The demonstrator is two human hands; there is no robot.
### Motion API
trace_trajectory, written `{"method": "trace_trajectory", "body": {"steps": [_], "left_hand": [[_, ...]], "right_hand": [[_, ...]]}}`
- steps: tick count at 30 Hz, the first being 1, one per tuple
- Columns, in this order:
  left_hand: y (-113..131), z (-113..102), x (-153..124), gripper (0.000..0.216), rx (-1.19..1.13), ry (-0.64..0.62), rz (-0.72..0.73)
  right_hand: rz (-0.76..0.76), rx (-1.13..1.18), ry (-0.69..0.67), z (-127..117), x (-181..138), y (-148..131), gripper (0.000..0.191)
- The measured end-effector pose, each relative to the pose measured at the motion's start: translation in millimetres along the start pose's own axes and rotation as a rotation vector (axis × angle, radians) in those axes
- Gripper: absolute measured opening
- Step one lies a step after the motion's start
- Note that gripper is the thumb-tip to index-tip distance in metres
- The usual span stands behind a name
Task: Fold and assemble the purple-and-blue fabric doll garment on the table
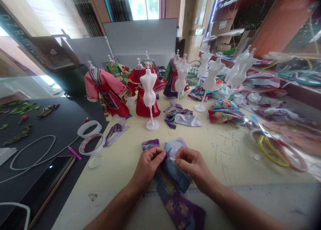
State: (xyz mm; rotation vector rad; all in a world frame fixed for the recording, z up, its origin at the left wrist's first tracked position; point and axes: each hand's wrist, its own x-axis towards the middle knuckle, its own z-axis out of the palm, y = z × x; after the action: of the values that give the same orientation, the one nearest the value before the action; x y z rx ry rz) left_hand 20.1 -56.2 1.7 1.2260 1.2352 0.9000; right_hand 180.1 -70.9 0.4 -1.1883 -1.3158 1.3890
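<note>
Together, both hands point(170, 163) pinching folded blue-purple satin garment point(175, 179), floral hem

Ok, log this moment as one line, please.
left hand: pinching purple-blue fabric piece | right hand: pinching same piece | surface: cream table | nearby: bare white doll mannequin

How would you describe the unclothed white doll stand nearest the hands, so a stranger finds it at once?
On the cream table, find the cluster of dressed doll forms. The bare white form stands before the red dress, on a thin post with a round foot; its close neighbours are clothed, it is not.
</note>
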Motion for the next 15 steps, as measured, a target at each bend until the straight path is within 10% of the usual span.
{"method": "trace_trajectory", "body": {"steps": [15], "left_hand": [[-8,-9,6,0.023,-0.059,0.109,0.053]], "right_hand": [[0.045,-0.165,0.135,-45,-94,-2,0.018]]}}
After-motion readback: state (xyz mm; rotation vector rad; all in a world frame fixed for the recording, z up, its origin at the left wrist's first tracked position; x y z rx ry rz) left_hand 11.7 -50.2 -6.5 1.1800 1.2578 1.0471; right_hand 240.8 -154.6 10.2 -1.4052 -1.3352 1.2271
